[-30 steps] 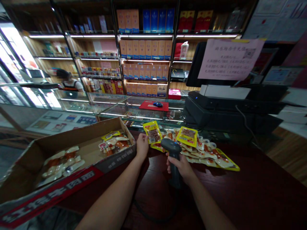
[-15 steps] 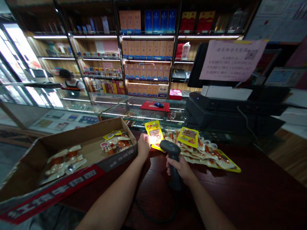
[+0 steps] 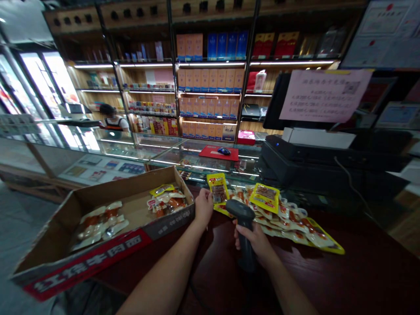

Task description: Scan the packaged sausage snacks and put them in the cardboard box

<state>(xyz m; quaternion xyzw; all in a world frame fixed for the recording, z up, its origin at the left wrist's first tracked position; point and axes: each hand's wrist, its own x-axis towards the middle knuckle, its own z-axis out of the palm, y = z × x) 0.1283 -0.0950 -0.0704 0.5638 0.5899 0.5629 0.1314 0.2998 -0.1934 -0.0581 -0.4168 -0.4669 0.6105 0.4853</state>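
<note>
My left hand (image 3: 204,204) is closed on the edge of a yellow snack packet (image 3: 218,189), which is held upright with its printed front towards me. In my right hand (image 3: 252,239) is a dark barcode scanner (image 3: 241,214), gripped round its handle, its head pointing at the packet. Just beyond the scanner lies a heap of vacuum-packed snacks (image 3: 288,223), with another yellow packet (image 3: 264,197) on top. To the left of my hands, an open cardboard box (image 3: 124,188) holds several clear-wrapped snacks (image 3: 98,223) and a small yellow packet (image 3: 162,190).
A glass counter (image 3: 157,151) runs behind the dark red table (image 3: 216,271), bearing a red mat (image 3: 210,152) with a mouse (image 3: 224,151). At right stands a monitor (image 3: 274,100) with a pink notice. A person (image 3: 113,120) is at the far left, before shelves of boxes.
The bright light on the packet in my left hand has gone out. My view has shifted, so the scene sits lower and further right; both hands keep their holds.
</note>
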